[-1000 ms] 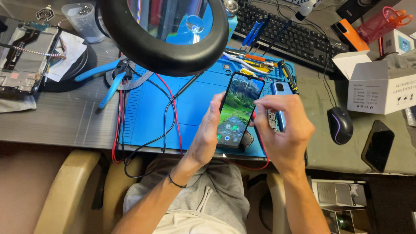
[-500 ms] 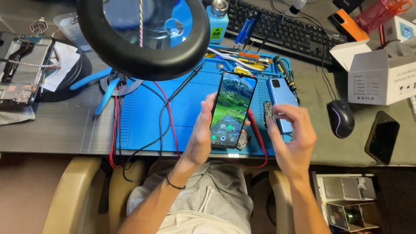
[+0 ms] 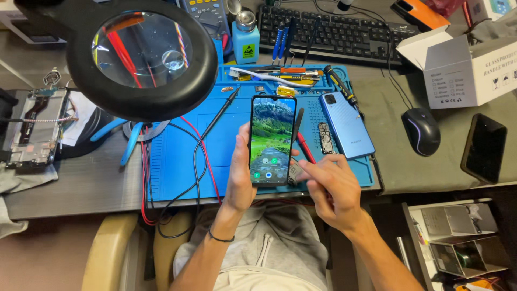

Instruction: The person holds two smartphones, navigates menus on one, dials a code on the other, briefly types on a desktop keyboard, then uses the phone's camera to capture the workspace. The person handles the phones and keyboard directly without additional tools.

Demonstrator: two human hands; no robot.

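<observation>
My left hand (image 3: 240,171) grips a smartphone (image 3: 272,140) upright above a blue work mat (image 3: 183,156); its lit screen shows a green landscape with icons along the bottom. My right hand (image 3: 329,189) hovers just right of the phone's lower edge, index finger stretched toward its bottom corner, holding nothing. A small metal part (image 3: 295,172) lies on the mat under that finger. A blue phone back cover (image 3: 346,125) and a small circuit board (image 3: 325,138) rest on the mat to the right.
A black ring magnifier lamp (image 3: 141,59) hangs over the mat's left. Red and black probe leads (image 3: 200,156) cross the mat. Screwdrivers and tweezers (image 3: 291,75) line its top. Behind are a keyboard (image 3: 334,33), mouse (image 3: 421,131), white box (image 3: 463,70) and dark phone (image 3: 484,146).
My right hand dropped from the phone's right side to its lower corner. The phone now stands straighter, and the view has shifted so the lamp sits farther left.
</observation>
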